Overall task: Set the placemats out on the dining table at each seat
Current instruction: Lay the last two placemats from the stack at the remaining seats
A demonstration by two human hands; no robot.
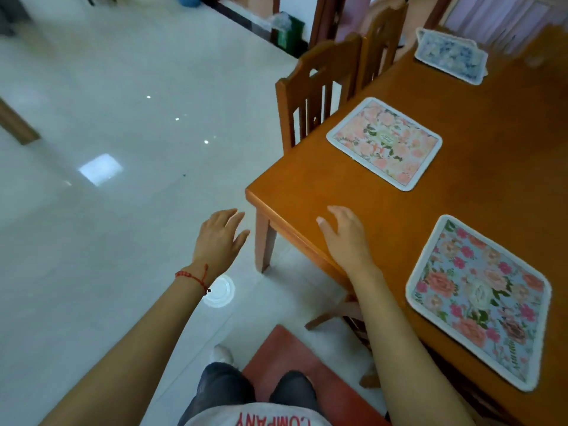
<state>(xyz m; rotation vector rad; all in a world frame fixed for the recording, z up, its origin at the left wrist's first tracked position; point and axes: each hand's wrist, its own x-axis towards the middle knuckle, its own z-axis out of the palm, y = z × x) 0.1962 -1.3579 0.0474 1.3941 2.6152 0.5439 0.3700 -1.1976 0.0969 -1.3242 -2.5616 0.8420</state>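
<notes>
While both the left hand (pixel 219 238) and the right hand (pixel 347 238) hover empty with fingers loosely spread, three placemats, blue floral (pixel 479 302), pink floral (pixel 384 142) and blue-white (pixel 450 55), lie flat on the dining table (pixel 307 186), apparently light, limp cloth, best pinched at a corner or edge.

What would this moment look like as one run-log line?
placemats: three on table | left hand: open, beside table | right hand: open, over corner
</notes>
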